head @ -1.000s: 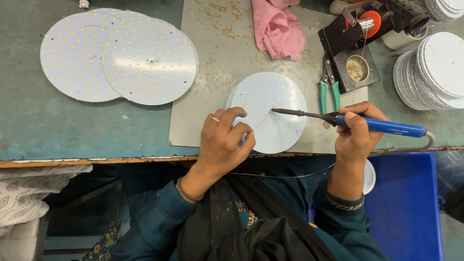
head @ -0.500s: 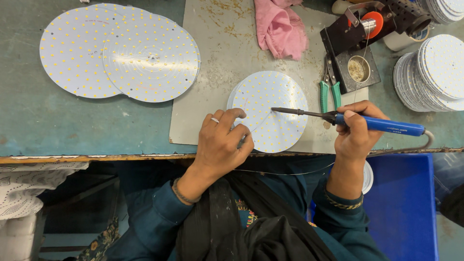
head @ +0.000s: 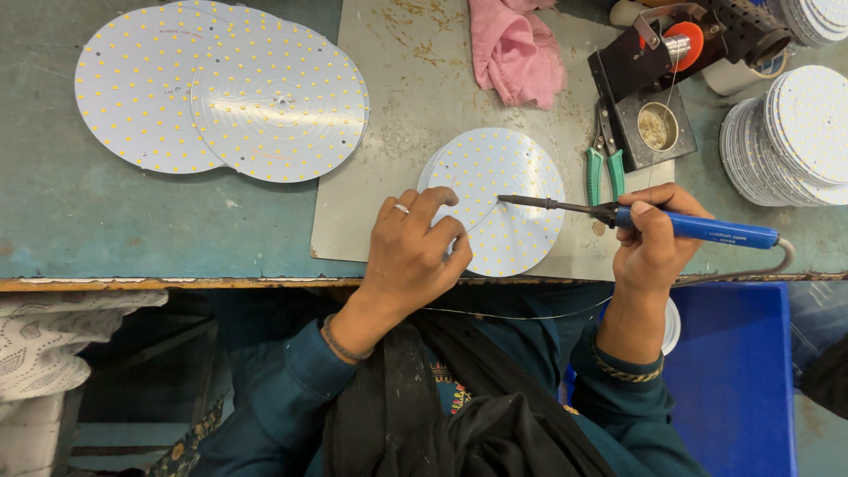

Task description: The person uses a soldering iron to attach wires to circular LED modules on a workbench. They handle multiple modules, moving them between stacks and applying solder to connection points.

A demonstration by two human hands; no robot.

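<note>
The left hand (head: 413,249) sits in the lower middle of the frame, palm down, fingers curled and pressing downward, a ring on one finger. The right hand (head: 652,238), at middle right, is closed in a pen-like grip. Both forearms wear dark teal sleeves.

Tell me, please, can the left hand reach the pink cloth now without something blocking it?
Probably yes. The left hand rests on the small round LED board, and the pink cloth lies further up the same grey mat. Only bare mat lies between them. The hand would first have to release the board.
</note>
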